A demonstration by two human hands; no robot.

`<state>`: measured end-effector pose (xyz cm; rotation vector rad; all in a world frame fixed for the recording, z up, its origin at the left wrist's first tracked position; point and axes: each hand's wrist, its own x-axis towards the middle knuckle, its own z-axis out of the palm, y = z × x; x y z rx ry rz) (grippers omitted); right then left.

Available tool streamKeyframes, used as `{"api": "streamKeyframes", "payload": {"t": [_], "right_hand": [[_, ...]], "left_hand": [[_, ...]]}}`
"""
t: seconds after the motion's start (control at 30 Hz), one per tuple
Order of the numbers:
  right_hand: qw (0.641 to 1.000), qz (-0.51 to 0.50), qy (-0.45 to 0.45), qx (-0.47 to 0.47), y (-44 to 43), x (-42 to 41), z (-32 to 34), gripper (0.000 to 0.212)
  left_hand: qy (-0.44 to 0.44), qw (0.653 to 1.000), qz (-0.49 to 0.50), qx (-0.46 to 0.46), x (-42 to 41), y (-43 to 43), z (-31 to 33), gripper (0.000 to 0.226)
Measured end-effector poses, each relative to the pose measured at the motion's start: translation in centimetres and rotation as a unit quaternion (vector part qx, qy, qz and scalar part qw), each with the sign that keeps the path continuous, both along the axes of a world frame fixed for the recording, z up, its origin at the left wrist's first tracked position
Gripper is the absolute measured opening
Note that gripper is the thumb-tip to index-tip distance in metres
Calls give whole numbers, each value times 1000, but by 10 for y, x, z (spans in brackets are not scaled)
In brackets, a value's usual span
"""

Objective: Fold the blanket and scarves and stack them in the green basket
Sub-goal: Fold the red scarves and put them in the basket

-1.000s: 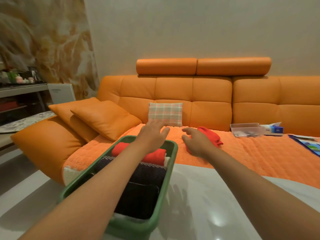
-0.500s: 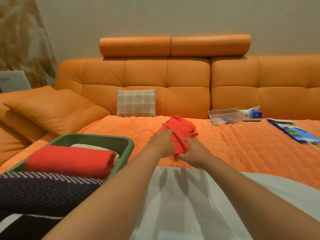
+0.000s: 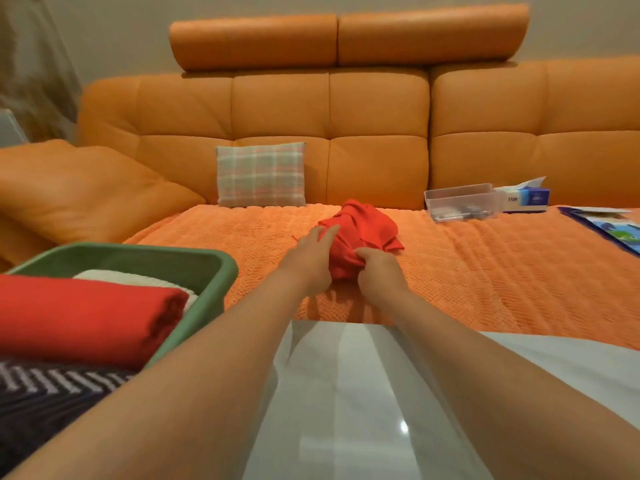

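A crumpled red scarf [image 3: 363, 225] lies on the orange sofa cover [image 3: 485, 271]. My left hand [image 3: 311, 254] rests against the scarf's left side with its fingers fairly straight. My right hand [image 3: 375, 270] pinches the scarf's near edge with curled fingers. At the lower left stands the green basket [image 3: 214, 271], holding a folded red cloth [image 3: 79, 313], a cream cloth [image 3: 138, 280] behind it and a dark zigzag-patterned blanket [image 3: 52, 389] in front.
A plaid cushion [image 3: 261, 174] leans on the sofa back. A clear plastic box [image 3: 460, 202] and a tissue box [image 3: 526, 197] sit at the right, with a blue booklet [image 3: 609, 226] beyond. Orange pillows [image 3: 86, 195] lie at left. A glossy white table [image 3: 363, 410] is below.
My head has moved closer and the view shifted right. Both hands left the basket area and reached the red scarf; the right hand now pinches its near edge.
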<state>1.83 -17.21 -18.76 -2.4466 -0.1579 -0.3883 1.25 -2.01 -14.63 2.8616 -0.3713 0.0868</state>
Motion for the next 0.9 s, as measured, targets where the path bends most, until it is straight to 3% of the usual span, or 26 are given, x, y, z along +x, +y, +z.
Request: {"api": "streamKeyframes", "payload": {"t": [0.1, 0.23, 0.33, 0.47, 0.6, 0.7, 0.77, 0.9], "right_hand": [[996, 33, -55, 65, -12, -18, 20, 44], [985, 75, -110, 110, -26, -70, 58, 34], [987, 87, -110, 84, -39, -120, 76, 24], [994, 82, -61, 36, -56, -196, 87, 23], [993, 108, 30, -21, -67, -271, 88, 34], [987, 116, 109, 32, -70, -316, 76, 33], [983, 100, 138, 74, -69, -339, 61, 15], [987, 21, 139, 72, -72, -365, 38, 14]], "left_hand": [[-25, 1000, -9, 4, -10, 3, 6, 100], [-67, 990, -41, -117, -46, -9, 36, 64], [-92, 985, -33, -143, -93, -18, 63, 60], [-89, 984, -71, -137, -167, -24, 71, 61], [-51, 987, -111, -107, -233, -16, 52, 65], [-18, 987, -92, -127, -279, -4, 33, 72], [0, 988, -77, -137, -308, 3, 25, 70], [44, 991, -66, -104, -352, 15, 10, 46]]}}
